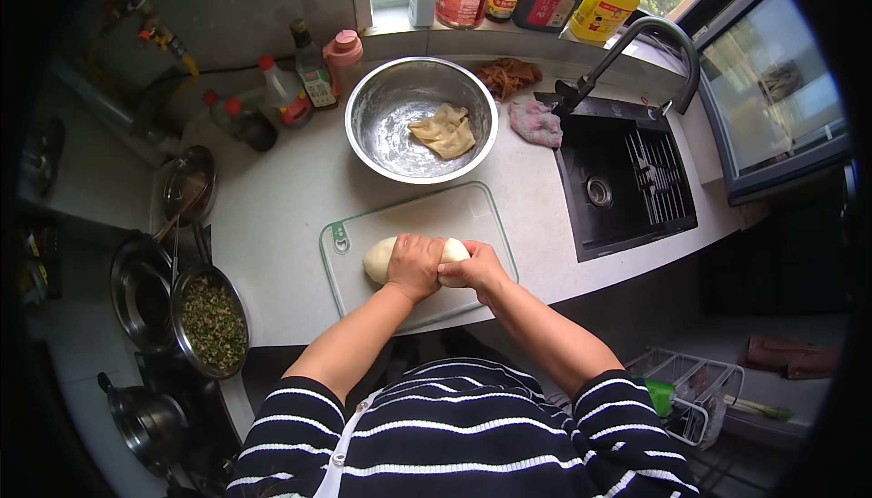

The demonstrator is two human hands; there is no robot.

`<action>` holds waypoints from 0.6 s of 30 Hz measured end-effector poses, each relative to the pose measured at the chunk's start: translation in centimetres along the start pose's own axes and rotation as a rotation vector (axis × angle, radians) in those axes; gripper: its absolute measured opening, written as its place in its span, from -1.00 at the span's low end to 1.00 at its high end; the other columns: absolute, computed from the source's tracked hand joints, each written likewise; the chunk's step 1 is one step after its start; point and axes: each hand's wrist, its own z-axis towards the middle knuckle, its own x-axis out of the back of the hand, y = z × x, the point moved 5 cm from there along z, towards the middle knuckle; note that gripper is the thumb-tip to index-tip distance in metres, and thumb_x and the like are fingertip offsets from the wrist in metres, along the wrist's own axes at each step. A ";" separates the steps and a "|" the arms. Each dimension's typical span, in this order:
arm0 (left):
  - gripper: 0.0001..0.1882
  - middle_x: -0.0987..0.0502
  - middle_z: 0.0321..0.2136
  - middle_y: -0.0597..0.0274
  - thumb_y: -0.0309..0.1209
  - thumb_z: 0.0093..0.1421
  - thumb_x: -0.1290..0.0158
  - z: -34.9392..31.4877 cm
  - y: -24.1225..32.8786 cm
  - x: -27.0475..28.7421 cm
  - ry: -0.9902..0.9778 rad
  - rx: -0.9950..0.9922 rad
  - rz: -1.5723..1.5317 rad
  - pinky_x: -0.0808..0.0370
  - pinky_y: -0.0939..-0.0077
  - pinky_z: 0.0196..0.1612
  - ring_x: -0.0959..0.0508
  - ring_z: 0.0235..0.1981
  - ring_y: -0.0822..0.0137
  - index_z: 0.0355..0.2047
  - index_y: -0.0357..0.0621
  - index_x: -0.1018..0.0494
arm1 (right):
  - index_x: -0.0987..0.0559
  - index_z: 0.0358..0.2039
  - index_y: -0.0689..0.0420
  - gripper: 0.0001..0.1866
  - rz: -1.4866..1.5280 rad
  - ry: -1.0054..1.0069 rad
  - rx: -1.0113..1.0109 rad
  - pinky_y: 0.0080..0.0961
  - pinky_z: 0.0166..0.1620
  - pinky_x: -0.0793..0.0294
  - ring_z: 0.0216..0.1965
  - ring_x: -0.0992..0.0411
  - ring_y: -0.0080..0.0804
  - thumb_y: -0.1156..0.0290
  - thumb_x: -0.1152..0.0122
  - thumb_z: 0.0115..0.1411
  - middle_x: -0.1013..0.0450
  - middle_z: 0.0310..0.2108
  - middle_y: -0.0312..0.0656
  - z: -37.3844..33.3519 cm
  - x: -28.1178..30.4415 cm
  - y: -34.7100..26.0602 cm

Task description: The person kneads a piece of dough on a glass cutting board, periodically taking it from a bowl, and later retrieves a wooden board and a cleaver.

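Note:
A smooth, pale lump of dough (378,262) lies on a clear cutting board (418,211) with a green edge, close to the counter's front. Wrapped over its middle is my left hand (416,265), fingers curled down. My right hand (474,269) grips the dough's right end, with the thumb along its near side. The dough's underside and part of its middle are hidden by the hands. Just beyond the board stands a wide steel bowl (377,121), its inside smeared with whitish residue. A crumpled tan piece (445,132), cloth or dough skin, lies in it.
To the right is a black sink (581,216) under a dark faucet (692,67). A pan of chopped green filling (212,324) sits at the left. Bottles (313,71) line the back left; a pink-grey cloth (536,124) lies beside the sink.

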 end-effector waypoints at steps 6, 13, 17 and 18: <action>-0.69 -0.59 -0.37 0.11 -0.27 -0.18 -0.22 3.5 -0.9 1.6 -0.377 0.244 -0.161 -0.45 0.23 -0.13 -0.56 -0.27 0.04 -0.41 -0.14 -0.49 | -0.36 0.13 0.23 -0.20 -0.088 -0.239 -0.045 -0.28 -0.10 -0.53 -0.06 -0.45 -0.34 0.03 -0.44 -0.01 -0.44 -0.03 -0.07 -1.8 0.9 -4.0; -0.62 -0.58 -0.40 0.21 -0.37 -0.23 -0.36 5.2 -2.3 5.1 -1.002 0.664 -0.999 -0.50 0.38 -0.24 -0.56 -0.36 0.31 -0.34 -0.14 -0.56 | -0.19 0.30 0.08 -0.33 -1.710 0.124 1.240 0.07 0.34 0.12 0.39 0.07 -0.07 0.31 -0.05 0.16 0.03 0.37 -0.05 -4.2 -0.6 -5.8; -0.51 -0.59 -0.35 0.17 -0.29 -0.20 -0.41 2.8 -3.3 1.0 -1.126 0.455 -1.128 -0.51 0.38 -0.25 -0.57 -0.30 0.29 -0.22 -0.12 -0.54 | -0.28 0.26 -0.01 -0.43 -1.607 0.331 1.643 0.21 0.35 0.39 0.39 0.05 -0.17 0.25 0.06 0.22 -0.09 0.34 -0.21 -4.5 -2.0 -3.5; -0.44 -0.57 -0.28 0.16 -0.29 -0.18 -0.41 1.8 -3.4 0.3 -1.147 0.426 -1.216 -0.51 0.39 -0.20 -0.55 -0.23 0.30 -0.13 -0.12 -0.50 | -0.30 0.25 -0.02 -0.45 -1.598 0.281 1.676 0.23 0.35 0.38 0.39 0.04 -0.18 0.24 0.06 0.22 -0.10 0.34 -0.21 -4.4 -2.4 -3.4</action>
